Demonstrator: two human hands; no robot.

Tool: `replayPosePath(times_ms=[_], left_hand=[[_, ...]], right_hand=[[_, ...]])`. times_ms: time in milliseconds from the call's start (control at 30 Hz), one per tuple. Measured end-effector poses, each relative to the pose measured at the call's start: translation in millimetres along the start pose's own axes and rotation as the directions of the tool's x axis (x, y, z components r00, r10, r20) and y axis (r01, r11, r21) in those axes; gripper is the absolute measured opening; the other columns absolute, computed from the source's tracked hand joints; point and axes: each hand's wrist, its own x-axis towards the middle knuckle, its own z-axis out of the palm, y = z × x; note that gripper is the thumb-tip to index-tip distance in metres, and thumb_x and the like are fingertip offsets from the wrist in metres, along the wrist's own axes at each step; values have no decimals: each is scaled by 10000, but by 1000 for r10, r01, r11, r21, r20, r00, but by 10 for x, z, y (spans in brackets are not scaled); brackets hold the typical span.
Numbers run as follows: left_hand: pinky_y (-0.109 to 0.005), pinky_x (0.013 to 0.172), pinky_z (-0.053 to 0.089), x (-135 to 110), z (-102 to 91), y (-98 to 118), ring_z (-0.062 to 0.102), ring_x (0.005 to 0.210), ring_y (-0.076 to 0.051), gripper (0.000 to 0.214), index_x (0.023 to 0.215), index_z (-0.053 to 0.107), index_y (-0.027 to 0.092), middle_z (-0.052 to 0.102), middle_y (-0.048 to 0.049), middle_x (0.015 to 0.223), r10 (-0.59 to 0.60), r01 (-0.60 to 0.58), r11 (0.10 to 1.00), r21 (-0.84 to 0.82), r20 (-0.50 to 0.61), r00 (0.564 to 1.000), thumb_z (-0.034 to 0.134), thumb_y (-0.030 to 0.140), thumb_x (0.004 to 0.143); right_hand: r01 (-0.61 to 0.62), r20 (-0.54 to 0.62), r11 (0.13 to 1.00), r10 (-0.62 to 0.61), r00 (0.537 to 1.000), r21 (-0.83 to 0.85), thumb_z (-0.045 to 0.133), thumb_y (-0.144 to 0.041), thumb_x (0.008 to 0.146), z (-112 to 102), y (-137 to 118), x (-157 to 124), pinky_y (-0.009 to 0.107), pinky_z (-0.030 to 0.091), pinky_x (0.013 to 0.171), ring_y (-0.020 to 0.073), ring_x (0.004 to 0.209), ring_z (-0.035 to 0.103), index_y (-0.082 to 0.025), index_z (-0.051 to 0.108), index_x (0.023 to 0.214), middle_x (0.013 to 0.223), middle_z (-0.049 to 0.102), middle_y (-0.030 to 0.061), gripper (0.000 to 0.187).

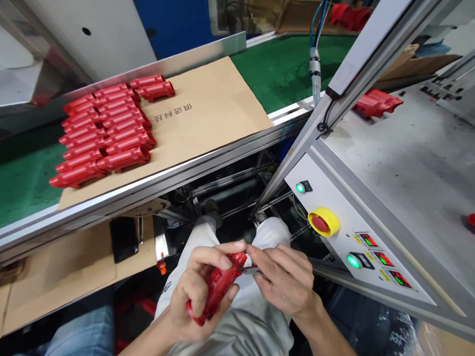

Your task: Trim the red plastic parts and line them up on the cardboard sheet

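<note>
Above my lap, my left hand (202, 290) is closed around a red plastic housing (220, 286), tilted with its narrow end towards my right hand. My right hand (284, 276) pinches a thin metal blade (250, 270), its tip against or very near the upper end of the housing; the exact contact is too small to tell. My right fingers hide the blade's handle end. To the left, rows of similar red housings (104, 128) lie close together on a cardboard sheet (213, 99).
The cardboard lies on a green conveyor (283, 69) with a metal rail. At right stands a machine table (421, 161) with a control panel and an emergency stop button (323, 222). A black phone (123, 239) rests on the lower shelf. Another person's jeans-clad leg (84, 334) shows at lower left.
</note>
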Motion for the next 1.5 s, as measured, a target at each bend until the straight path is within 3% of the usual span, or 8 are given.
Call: replayPosePath(times_ms=[167,300,500,633,967,1200,1400,1500], left_hand=[[-513,1217,615,50,8,1,615,1482,-298,459,830,385,208,573,-20,1301,-2,2,1000,-6,-21,1000,550,-217,886],[-429,1183,641,119,17,26,640,1462,-271,478,809,373,204,578,-4,1304,19,-18,999,37,-27,999,530,-245,857],[-410,1201,625,120,33,46,617,1490,-258,518,766,334,195,565,9,1340,28,-28,997,76,10,1000,516,-287,829],[-357,1230,592,100,57,60,600,1504,-219,540,744,312,186,558,27,1356,33,-36,994,99,26,999,505,-314,810],[-405,1182,635,166,69,126,637,1466,-270,520,766,353,194,572,14,1333,48,-55,986,156,49,998,516,-299,792],[-415,1190,628,195,55,125,640,1460,-266,505,773,379,194,578,12,1319,42,-53,984,168,66,997,514,-291,808],[-494,1177,640,216,11,120,638,1458,-319,515,831,422,199,574,-6,1341,59,-81,981,174,131,990,529,-303,785],[-461,1198,626,217,21,120,642,1455,-292,522,803,394,198,577,6,1344,56,-79,976,200,119,991,519,-309,784]], right_hand=[[-151,-115,972,173,978,178,633,-33,952,-46,-54,-25,286,601,632,138,675,685,-248,705,1401,833,778,-2,502],[-283,-53,942,296,954,180,665,3,938,-195,-91,51,330,626,742,158,811,690,-224,698,1433,952,773,42,545],[-184,68,982,187,980,-46,692,-4,916,-296,-148,123,485,593,897,258,1031,642,-140,619,1531,1131,772,115,635],[-131,115,989,138,984,-71,707,-1,908,-320,-160,125,473,583,876,259,1008,632,-117,636,1510,1109,768,110,618],[-24,271,990,62,961,-139,726,-52,948,-497,-77,164,425,550,775,243,896,596,-133,629,1518,1043,770,76,584],[-45,316,989,88,945,-142,725,-110,985,-541,-83,216,416,567,785,238,894,603,-128,618,1522,1027,762,69,548],[-49,327,988,95,940,-149,728,-122,998,-537,-81,228,413,578,794,231,881,611,-129,627,1509,1010,759,63,521],[-61,328,989,103,939,-136,729,-120,1001,-526,-87,230,411,583,801,228,881,615,-123,632,1499,1005,757,65,507]])
